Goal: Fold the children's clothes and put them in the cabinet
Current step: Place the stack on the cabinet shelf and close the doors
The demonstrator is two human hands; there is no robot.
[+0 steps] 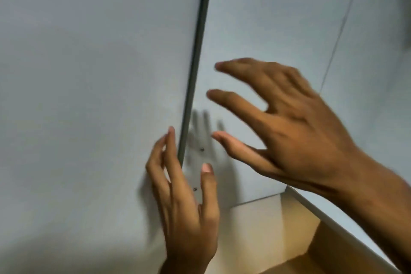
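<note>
Two pale grey cabinet doors fill the view, the left door [89, 95] and the right door [278, 29], with a dark gap [195, 55] between them. My left hand [186, 207] rests at the lower edge of the left door, fingers on its face and thumb round the edge by the gap. My right hand [289, 131] hovers in front of the right door with fingers spread, holding nothing. No clothes are in view.
Two small metal screws [202, 149] sit on the inner edge near the gap. Below the doors a beige, wood-toned cabinet surface [289, 240] shows at the bottom right. A thin dark line [340, 33] runs down the right door.
</note>
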